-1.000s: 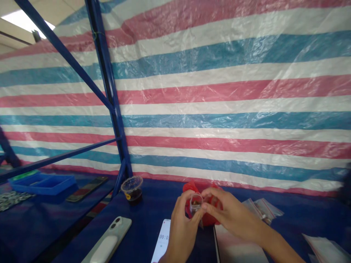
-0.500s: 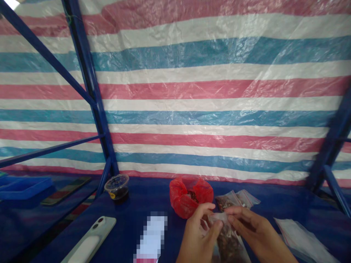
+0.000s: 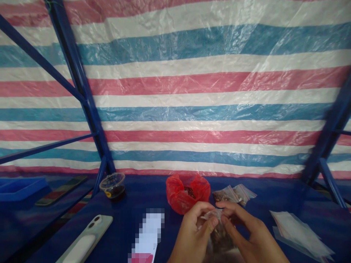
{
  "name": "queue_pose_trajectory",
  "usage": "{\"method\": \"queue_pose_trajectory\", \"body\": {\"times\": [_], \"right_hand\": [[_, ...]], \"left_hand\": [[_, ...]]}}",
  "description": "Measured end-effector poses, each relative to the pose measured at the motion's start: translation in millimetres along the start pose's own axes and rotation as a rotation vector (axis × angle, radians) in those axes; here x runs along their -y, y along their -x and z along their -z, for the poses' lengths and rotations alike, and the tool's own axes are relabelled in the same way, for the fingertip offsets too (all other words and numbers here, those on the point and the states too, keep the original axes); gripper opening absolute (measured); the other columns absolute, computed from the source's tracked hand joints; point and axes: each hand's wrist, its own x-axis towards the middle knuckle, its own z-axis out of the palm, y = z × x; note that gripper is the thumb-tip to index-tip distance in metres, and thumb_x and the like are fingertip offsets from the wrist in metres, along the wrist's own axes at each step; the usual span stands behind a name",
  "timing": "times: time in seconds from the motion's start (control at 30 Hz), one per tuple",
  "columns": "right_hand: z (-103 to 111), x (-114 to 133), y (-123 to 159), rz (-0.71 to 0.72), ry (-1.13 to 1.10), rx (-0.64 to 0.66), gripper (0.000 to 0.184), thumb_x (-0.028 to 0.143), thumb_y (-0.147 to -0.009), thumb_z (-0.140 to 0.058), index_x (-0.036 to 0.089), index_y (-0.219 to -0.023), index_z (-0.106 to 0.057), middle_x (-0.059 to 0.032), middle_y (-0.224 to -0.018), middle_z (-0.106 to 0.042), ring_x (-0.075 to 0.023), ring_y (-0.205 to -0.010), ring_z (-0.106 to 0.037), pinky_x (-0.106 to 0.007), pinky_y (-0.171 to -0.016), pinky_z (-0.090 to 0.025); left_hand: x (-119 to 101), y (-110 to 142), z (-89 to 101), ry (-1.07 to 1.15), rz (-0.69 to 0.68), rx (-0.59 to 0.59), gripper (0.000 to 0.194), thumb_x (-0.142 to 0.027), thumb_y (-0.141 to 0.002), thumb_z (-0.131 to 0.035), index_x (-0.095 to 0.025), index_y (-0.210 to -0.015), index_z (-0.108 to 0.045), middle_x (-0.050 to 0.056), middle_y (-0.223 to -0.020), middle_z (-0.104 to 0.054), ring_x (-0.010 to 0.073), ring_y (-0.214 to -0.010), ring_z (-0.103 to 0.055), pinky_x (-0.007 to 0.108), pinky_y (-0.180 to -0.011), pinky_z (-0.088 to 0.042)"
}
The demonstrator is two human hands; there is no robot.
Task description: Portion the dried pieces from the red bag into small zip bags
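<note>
Between my hands is a small clear zip bag (image 3: 219,237) with dark brown bits inside, its top edge pinched at both sides. My left hand (image 3: 193,230) grips the left part of the bag's mouth between thumb and fingers. On the right part of the mouth, my right hand (image 3: 246,230) closes thumb and fingertips. Just beyond them sits a red plastic bag (image 3: 178,199), its top open on brown bits. Filled zip bags (image 3: 229,194) lie behind my right hand. The lower part of the held bag is blurred.
A stack of flat zip bags (image 3: 298,232) lies at the right. Left of my hands are a pixelated phone-like object (image 3: 146,233), a pale phone (image 3: 87,237) and a lidded plastic cup (image 3: 113,186) of dark liquid. Blue posts (image 3: 82,98) and a blue tray (image 3: 20,188) stand farther left.
Both hands have drawn closer together at the bag's mouth, and the bag's top is more bunched. The whole view has shifted slightly; the things on the table keep their places.
</note>
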Motion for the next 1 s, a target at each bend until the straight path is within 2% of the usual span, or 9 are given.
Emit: {"method": "queue_pose_trajectory", "body": {"times": [0.13,0.23,0.37,0.47,0.6,0.73,0.87,0.93,1.0], "right_hand": [[-6,-4,3,0.002,-0.024,-0.057,0.028,0.048,-0.096,-0.063,0.026,-0.108,-0.076,-0.0063,-0.101,-0.083,-0.0232,-0.092,-0.080,-0.024,-0.079,-0.065],[-7,-6,3,-0.026,-0.083,-0.089,0.027,0.047,-0.097,-0.064,0.026,-0.109,-0.074,-0.0066,-0.102,-0.083,-0.0233,-0.094,-0.081,-0.024,-0.082,-0.065],[1,0,0,-0.031,-0.107,-0.093,0.017,0.038,-0.093,-0.067,0.026,-0.105,-0.071,-0.0028,-0.088,-0.081,-0.0206,-0.082,-0.080,-0.022,-0.074,-0.065],[8,9,-2,0.012,-0.095,-0.136,0.014,0.033,-0.089,-0.068,0.028,-0.102,-0.068,0.0020,-0.074,-0.075,-0.0175,-0.069,-0.076,-0.021,-0.068,-0.063],[12,14,-1,0.015,-0.060,-0.093,0.017,0.035,-0.091,-0.063,0.027,-0.105,-0.069,0.0013,-0.073,-0.074,-0.0177,-0.066,-0.073,-0.023,-0.064,-0.061],[7,0,-1,-0.108,-0.065,-0.037,0.027,0.040,-0.088,-0.063,0.026,-0.111,-0.068,0.0011,-0.072,-0.073,-0.0198,-0.065,-0.072,-0.027,-0.064,-0.059],[-2,-27,-5,-0.219,-0.003,-0.060,0.029,0.043,-0.084,-0.057,0.025,-0.104,-0.069,-0.0012,-0.072,-0.076,-0.0217,-0.063,-0.071,-0.030,-0.059,-0.053],[-3,-37,-7,-0.240,0.096,-0.041,0.030,0.042,-0.084,-0.055,0.025,-0.104,-0.069,-0.0024,-0.074,-0.077,-0.0222,-0.061,-0.069,-0.031,-0.058,-0.051],[-1,-41,-8,-0.222,0.204,-0.012,0.030,0.039,-0.083,-0.053,0.025,-0.104,-0.070,-0.0034,-0.079,-0.078,-0.0237,-0.066,-0.071,-0.033,-0.064,-0.052]], "left_hand": [[4,2,-1.3,0.105,0.033,-0.081,0.049,-0.057,-0.081,-0.083,-0.024,-0.116,-0.072,0.012,-0.114,-0.078,0.0284,-0.106,-0.074,0.035,-0.093,-0.055],[10,4,-6.0,0.210,0.065,0.060,0.063,-0.063,-0.084,-0.079,-0.024,-0.131,-0.065,0.014,-0.127,-0.074,0.0290,-0.117,-0.070,0.039,-0.103,-0.052],[4,8,-8.9,0.086,0.101,0.161,0.053,-0.057,-0.086,-0.079,-0.017,-0.119,-0.071,0.012,-0.113,-0.076,0.0284,-0.107,-0.071,0.039,-0.096,-0.054],[-10,13,-5.0,0.008,0.197,0.231,0.053,-0.053,-0.090,-0.075,-0.020,-0.130,-0.068,0.011,-0.124,-0.075,0.0295,-0.118,-0.068,0.040,-0.101,-0.052],[-19,19,-1.2,-0.146,0.161,0.149,0.046,-0.056,-0.100,-0.060,-0.023,-0.129,-0.071,0.010,-0.129,-0.073,0.0299,-0.123,-0.065,0.040,-0.107,-0.048],[-10,13,2.1,-0.157,0.123,0.185,0.047,-0.051,-0.095,-0.067,-0.021,-0.132,-0.068,0.012,-0.131,-0.072,0.0286,-0.119,-0.067,0.038,-0.104,-0.050],[6,-1,15.4,-0.256,0.103,-0.050,0.051,-0.050,-0.094,-0.063,-0.020,-0.135,-0.064,0.013,-0.126,-0.073,0.0268,-0.112,-0.067,0.037,-0.098,-0.051],[13,-7,24.0,-0.336,0.059,-0.163,0.049,-0.051,-0.095,-0.059,-0.017,-0.130,-0.067,0.012,-0.113,-0.075,0.0268,-0.104,-0.068,0.040,-0.096,-0.050],[18,-12,31.5,-0.373,0.008,-0.247,0.043,-0.049,-0.097,-0.054,-0.017,-0.120,-0.070,0.013,-0.116,-0.075,0.0278,-0.109,-0.068,0.041,-0.100,-0.048]]}}
